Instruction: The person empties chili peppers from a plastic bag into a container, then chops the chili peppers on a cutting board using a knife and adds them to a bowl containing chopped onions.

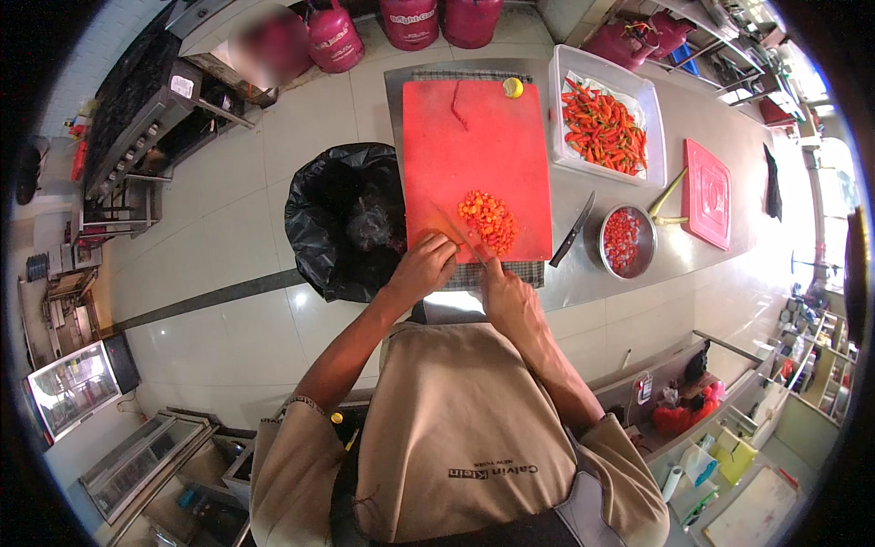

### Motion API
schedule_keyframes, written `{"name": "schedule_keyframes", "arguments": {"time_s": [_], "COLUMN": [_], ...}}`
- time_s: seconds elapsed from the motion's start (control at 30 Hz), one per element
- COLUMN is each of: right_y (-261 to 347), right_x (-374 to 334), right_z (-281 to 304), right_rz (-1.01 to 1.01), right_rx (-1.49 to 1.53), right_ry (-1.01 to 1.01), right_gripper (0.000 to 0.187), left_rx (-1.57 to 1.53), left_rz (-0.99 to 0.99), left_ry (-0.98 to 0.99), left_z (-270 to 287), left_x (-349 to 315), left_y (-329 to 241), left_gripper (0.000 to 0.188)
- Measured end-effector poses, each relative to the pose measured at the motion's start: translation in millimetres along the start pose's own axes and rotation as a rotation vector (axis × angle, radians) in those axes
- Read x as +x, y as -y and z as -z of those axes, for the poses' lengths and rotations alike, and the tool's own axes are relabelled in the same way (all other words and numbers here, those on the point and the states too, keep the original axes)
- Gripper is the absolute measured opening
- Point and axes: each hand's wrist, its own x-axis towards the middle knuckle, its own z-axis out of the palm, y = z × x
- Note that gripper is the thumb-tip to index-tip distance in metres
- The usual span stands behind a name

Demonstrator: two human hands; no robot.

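My right hand (pixel 513 296) grips a kitchen knife (pixel 458 230), its blade slanting up and left across the red cutting board (pixel 474 137). My left hand (pixel 426 266) is closed at the board's near left edge, beside the blade. Its curled fingers press on what look like orange-red chillies (pixel 439 224), mostly hidden by the fingers and blade. Just right of the blade lies a heap of chopped chillies (pixel 489 221). At the board's far end are a cut lime or lemon (pixel 513 88) and a thin red strip (pixel 458 108).
Right of the board are a second knife (pixel 574 232), a steel bowl of chopped chillies (pixel 623 242), a white tub of whole chillies (pixel 605 128), green stalks (pixel 670 202) and a red lid (pixel 708 194). A black-bagged bin (pixel 314 228) stands at the left. Pink gas cylinders (pixel 410 23) line the far wall.
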Motion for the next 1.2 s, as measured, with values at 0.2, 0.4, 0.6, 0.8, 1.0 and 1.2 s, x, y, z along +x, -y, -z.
{"name": "schedule_keyframes", "arguments": {"time_s": [0.2, 0.4, 0.6, 0.8, 1.0, 1.2], "right_y": [-34, -11, -16, -7, -30, -13], "right_x": [20, 9, 20, 11, 19, 18], "right_z": [-56, -25, -50, -14, -66, -15], "right_rz": [0.074, 0.005, -0.008, 0.016, 0.026, 0.054], "right_rx": [-0.002, 0.059, 0.103, 0.023, 0.039, 0.015], "right_ry": [-0.099, 0.030, -0.002, 0.031, 0.005, 0.056], "right_gripper": [0.018, 0.020, 0.020, 0.022, 0.030, 0.028], "left_rx": [-0.026, 0.009, 0.114, 0.018, -0.051, -0.052], "left_rz": [-0.108, -0.041, -0.272, -0.071, -0.064, -0.058], "left_ry": [-0.066, 0.055, -0.027, -0.036, -0.077, -0.010], "left_z": [-2, 5, 8, 4, -7, 1], "left_x": [10, 11, 4, -8, 0, 2], "left_y": [5, 7, 13, 9, 8, 9], "left_gripper": [0.013, 0.013, 0.015, 0.015, 0.017, 0.016]}}
